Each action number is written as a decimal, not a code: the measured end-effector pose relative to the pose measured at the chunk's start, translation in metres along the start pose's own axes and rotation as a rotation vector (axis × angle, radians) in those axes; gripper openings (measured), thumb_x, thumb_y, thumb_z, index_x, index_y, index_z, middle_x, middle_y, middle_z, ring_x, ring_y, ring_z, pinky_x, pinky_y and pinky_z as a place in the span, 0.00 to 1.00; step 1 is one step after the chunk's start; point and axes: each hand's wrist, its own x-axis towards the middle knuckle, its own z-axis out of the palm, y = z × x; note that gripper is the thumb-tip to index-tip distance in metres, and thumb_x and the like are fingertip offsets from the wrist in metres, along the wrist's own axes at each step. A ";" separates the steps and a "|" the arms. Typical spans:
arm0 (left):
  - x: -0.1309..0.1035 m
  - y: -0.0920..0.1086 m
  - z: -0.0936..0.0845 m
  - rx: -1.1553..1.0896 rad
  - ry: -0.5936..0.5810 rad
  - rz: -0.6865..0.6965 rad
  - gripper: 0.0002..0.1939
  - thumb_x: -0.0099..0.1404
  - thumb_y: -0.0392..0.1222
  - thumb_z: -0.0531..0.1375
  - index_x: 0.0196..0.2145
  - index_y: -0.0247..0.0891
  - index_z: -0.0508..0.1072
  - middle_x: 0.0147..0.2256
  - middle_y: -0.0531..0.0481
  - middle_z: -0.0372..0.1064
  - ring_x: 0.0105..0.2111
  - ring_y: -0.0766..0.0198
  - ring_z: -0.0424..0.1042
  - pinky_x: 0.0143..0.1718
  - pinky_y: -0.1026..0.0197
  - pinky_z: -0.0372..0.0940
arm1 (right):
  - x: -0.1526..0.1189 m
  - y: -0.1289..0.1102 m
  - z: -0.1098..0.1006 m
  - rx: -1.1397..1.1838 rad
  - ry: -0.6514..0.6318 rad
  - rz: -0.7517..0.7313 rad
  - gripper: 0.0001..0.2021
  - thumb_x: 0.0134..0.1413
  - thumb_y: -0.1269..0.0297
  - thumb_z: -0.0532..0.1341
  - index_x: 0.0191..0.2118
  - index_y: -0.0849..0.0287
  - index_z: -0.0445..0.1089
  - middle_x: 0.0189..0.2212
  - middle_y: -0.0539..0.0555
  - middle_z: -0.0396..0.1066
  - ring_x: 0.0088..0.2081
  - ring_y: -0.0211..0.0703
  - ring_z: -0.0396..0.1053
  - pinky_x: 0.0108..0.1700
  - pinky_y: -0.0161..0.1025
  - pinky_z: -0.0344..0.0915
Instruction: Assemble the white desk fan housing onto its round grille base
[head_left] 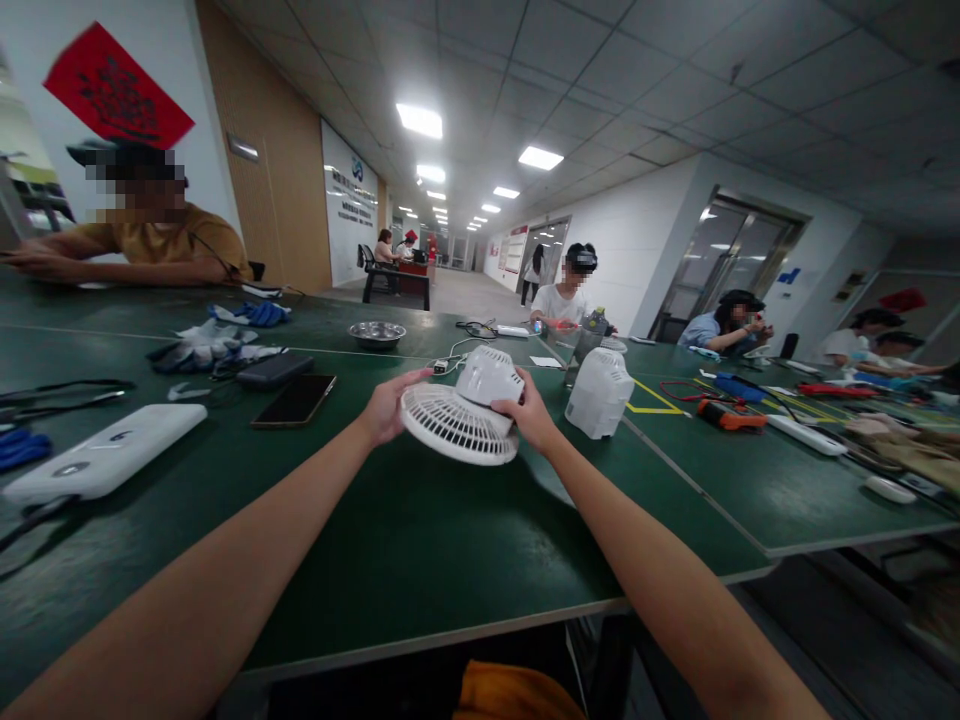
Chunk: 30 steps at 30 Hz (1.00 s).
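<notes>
A white fan head with a round slatted grille (461,425) is held tilted above the green table (420,560), its rounded motor housing facing up. My left hand (395,405) grips the grille's left rim. On the other side, my right hand (529,410) is closed round the housing and the edge of the grille, thumb on top. Just right of the fan stands a white, partly translucent plastic part (600,392). A white cable with a small dark plug (441,367) lies behind the fan.
Left are a phone (295,400), a dark power bank (275,369), a long white device (109,450) and gloves (206,345). A metal bowl (377,334) sits behind. An orange meter (731,416) lies right. Several people sit around the tables.
</notes>
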 end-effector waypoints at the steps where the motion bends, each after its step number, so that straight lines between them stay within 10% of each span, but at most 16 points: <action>1: 0.001 -0.003 -0.001 -0.009 0.048 -0.035 0.17 0.62 0.38 0.58 0.49 0.31 0.73 0.37 0.40 0.76 0.35 0.53 0.78 0.38 0.51 0.73 | -0.002 0.000 0.001 -0.063 -0.036 -0.034 0.40 0.37 0.63 0.73 0.59 0.50 0.58 0.50 0.52 0.70 0.50 0.49 0.70 0.54 0.48 0.69; 9: 0.016 -0.017 -0.017 0.030 0.244 -0.100 0.25 0.57 0.23 0.60 0.53 0.31 0.68 0.37 0.39 0.76 0.32 0.55 0.79 0.35 0.52 0.76 | -0.009 -0.007 0.004 -0.304 -0.121 -0.195 0.42 0.38 0.59 0.74 0.61 0.52 0.60 0.53 0.55 0.69 0.53 0.53 0.68 0.57 0.52 0.64; 20: 0.016 -0.020 -0.020 0.333 0.243 -0.019 0.13 0.57 0.32 0.65 0.42 0.33 0.75 0.35 0.40 0.77 0.33 0.56 0.79 0.37 0.54 0.73 | -0.007 0.000 0.008 -0.233 -0.056 -0.173 0.37 0.36 0.60 0.74 0.55 0.52 0.62 0.48 0.52 0.71 0.50 0.49 0.69 0.54 0.49 0.65; 30: 0.004 -0.007 -0.007 1.042 0.259 0.478 0.07 0.56 0.43 0.66 0.34 0.40 0.79 0.38 0.43 0.77 0.44 0.48 0.74 0.53 0.49 0.62 | -0.016 -0.018 0.019 -0.291 0.065 -0.299 0.34 0.34 0.57 0.76 0.48 0.52 0.61 0.44 0.53 0.70 0.45 0.51 0.70 0.52 0.50 0.66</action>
